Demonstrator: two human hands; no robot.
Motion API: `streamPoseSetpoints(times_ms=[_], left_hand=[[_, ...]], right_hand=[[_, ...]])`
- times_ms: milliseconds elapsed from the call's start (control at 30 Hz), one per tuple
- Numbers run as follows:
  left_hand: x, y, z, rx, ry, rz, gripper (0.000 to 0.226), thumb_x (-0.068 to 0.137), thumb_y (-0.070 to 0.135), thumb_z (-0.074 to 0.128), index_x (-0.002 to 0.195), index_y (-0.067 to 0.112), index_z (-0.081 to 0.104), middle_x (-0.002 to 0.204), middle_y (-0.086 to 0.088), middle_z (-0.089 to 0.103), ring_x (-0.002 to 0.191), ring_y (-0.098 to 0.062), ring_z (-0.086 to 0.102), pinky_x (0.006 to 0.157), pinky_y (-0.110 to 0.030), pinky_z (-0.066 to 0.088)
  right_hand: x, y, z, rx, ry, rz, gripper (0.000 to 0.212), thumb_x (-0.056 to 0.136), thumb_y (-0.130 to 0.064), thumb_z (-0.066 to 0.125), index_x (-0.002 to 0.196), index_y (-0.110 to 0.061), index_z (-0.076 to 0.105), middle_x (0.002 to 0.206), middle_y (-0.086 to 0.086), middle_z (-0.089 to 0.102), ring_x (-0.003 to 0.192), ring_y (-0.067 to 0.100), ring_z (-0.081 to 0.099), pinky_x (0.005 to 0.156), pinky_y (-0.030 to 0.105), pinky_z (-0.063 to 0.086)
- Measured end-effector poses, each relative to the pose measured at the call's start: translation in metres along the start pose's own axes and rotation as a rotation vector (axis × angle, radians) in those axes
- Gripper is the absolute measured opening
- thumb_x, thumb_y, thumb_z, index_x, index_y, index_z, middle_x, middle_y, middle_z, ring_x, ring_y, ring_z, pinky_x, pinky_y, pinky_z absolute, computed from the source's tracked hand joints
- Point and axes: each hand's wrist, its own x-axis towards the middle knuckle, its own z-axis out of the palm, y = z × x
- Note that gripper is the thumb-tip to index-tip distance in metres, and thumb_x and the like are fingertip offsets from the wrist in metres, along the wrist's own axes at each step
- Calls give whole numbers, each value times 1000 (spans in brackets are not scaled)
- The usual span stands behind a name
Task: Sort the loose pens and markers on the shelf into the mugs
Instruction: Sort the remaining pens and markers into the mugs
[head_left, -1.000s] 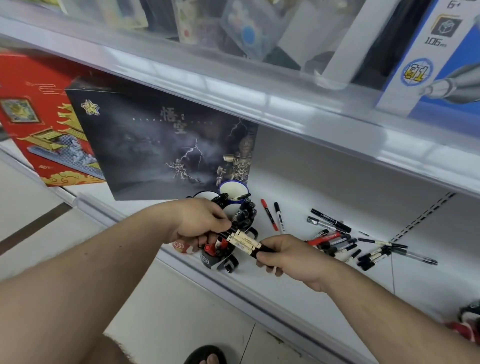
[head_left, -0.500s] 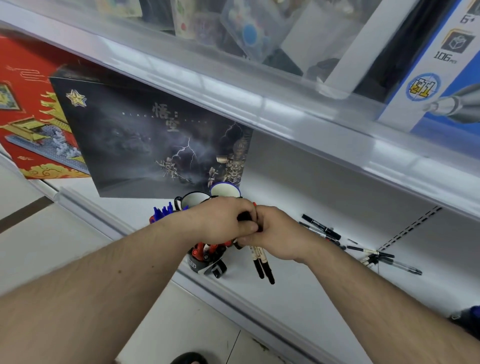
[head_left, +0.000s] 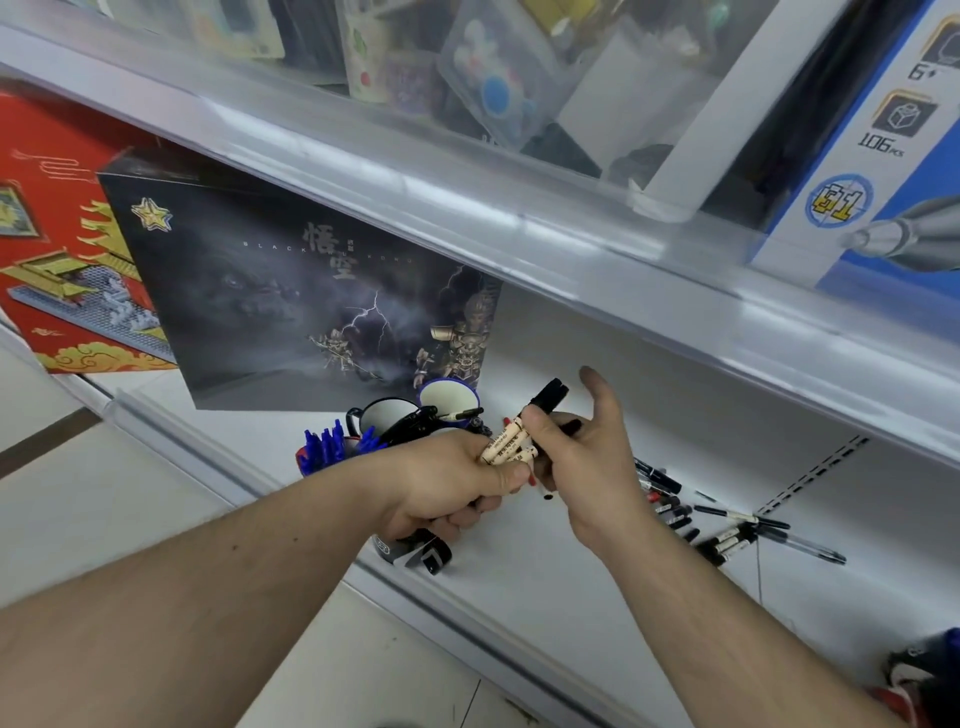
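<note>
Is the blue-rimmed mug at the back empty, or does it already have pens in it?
Not empty: the blue-rimmed mug holds at least one black pen resting across its rim. Its white interior otherwise looks bare.

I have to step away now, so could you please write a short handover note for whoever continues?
Left hand grips a bundle of cream-barrelled markers. Right hand pinches one black-capped marker from that bundle.
Mugs stand behind the hands; one holds blue pens, others hold dark pens.
Left to do: the held markers, then the loose pens lying on the shelf to the right.
</note>
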Motion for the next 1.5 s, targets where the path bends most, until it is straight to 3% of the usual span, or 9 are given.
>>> streamPoseSetpoints(times_ms=[267, 400, 500, 633, 800, 1000, 1167, 1300, 1500], left_hand=[[-10, 6, -14, 234, -80, -204, 43, 93, 52, 55, 82, 11, 58, 53, 2, 51, 40, -10, 44, 42, -18, 38], [-9, 5, -31, 241, 259, -181, 48, 91, 54, 59, 99, 7, 63, 77, -6, 58, 58, -18, 58, 43, -18, 43], [-7, 1, -51, 245, 612, -68, 35, 95, 48, 56, 92, 14, 64, 88, -6, 64, 82, -22, 61, 75, -29, 51], [-8, -2, -60, -9, 673, -59, 21, 97, 29, 57, 78, 19, 60, 81, -1, 63, 70, -17, 56, 53, -19, 42], [2, -8, -61, -28, 685, -86, 25, 94, 22, 58, 98, -2, 66, 90, -16, 69, 73, -20, 57, 59, -25, 39], [15, -9, -58, -62, 677, -122, 16, 90, 21, 59, 80, 11, 66, 97, -16, 73, 74, -20, 61, 65, -28, 40], [22, -2, -48, -36, 593, -135, 12, 91, 14, 57, 82, 10, 64, 78, -11, 64, 45, -6, 50, 37, -11, 31], [28, 5, -38, -14, 593, -94, 14, 88, 21, 60, 91, 10, 68, 95, -9, 74, 89, -22, 71, 66, -26, 46], [26, 13, -22, 29, 593, -53, 18, 86, 21, 61, 94, 8, 70, 97, -12, 74, 100, -33, 68, 75, -32, 45]], right_hand=[[6, -8, -9, -151, -234, 45, 14, 100, -9, 53, 92, -8, 65, 58, 6, 56, 38, 13, 42, 38, 21, 29], [27, 0, -8, -201, -36, 20, 15, 100, -9, 53, 87, -7, 61, 61, 11, 58, 40, 14, 46, 41, 26, 34], [60, 1, -12, -387, 215, -166, 18, 99, -15, 50, 84, -20, 58, 68, 6, 62, 52, 17, 61, 49, 28, 42], [108, 17, 6, -564, 239, -362, 31, 99, -14, 45, 72, -30, 51, 79, 0, 61, 77, 30, 65, 70, 38, 48], [165, 64, 43, -654, 143, -387, 15, 99, -8, 48, 101, -4, 62, 89, 6, 64, 79, 24, 54, 64, 28, 34], [199, 112, 69, -808, 7, -204, 16, 98, -9, 45, 93, -15, 58, 96, 9, 66, 82, 27, 57, 63, 29, 39], [203, 112, 80, -1189, -200, -65, 33, 102, -27, 28, 112, -13, 56, 118, 13, 60, 114, 33, 43, 83, 39, 34], [200, 90, 51, -1076, -82, -106, 33, 100, -36, 24, 94, -22, 53, 109, 7, 59, 116, 33, 41, 86, 39, 32], [170, 131, -49, -1270, -105, 94, 42, 98, -36, 42, 140, -32, 48, 139, 8, 52, 130, 35, 39, 105, 42, 37]])
